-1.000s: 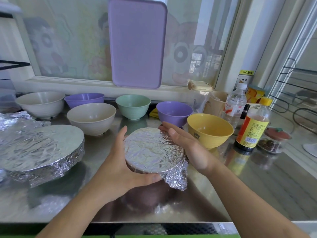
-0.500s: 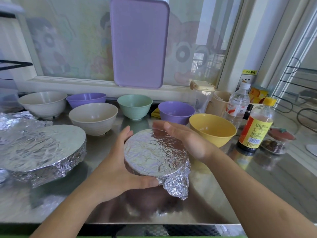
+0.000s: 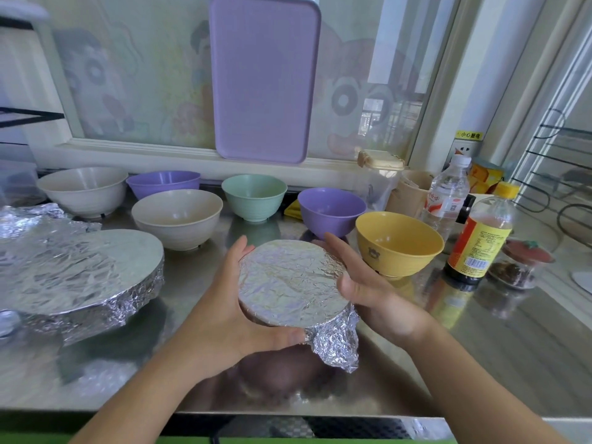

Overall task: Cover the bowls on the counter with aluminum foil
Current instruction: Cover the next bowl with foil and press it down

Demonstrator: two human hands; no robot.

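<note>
A small bowl covered in crinkled aluminum foil [image 3: 290,280] sits at the counter's front middle, with a loose foil corner hanging at its near right. My left hand [image 3: 237,302] cups its left side, thumb curled under the near rim. My right hand [image 3: 358,280] presses along its right side with fingers nearly straight. A larger foil-covered dish [image 3: 80,277] stands to the left. Uncovered bowls stand behind: two cream [image 3: 176,216] [image 3: 83,189], two purple [image 3: 331,209] [image 3: 163,182], one green [image 3: 254,195] and one yellow [image 3: 398,243].
A purple tray [image 3: 264,78] leans on the window. At the right stand a water bottle [image 3: 447,197], a sauce bottle [image 3: 480,241] and a small jar [image 3: 520,267]. Loose foil [image 3: 28,216] lies at the far left. The steel counter's front edge [image 3: 288,415] is near me.
My right hand slid from the bowl's far rim round to its right side, pressing the foil down. The left hand kept its hold. The bowl stayed in place.
</note>
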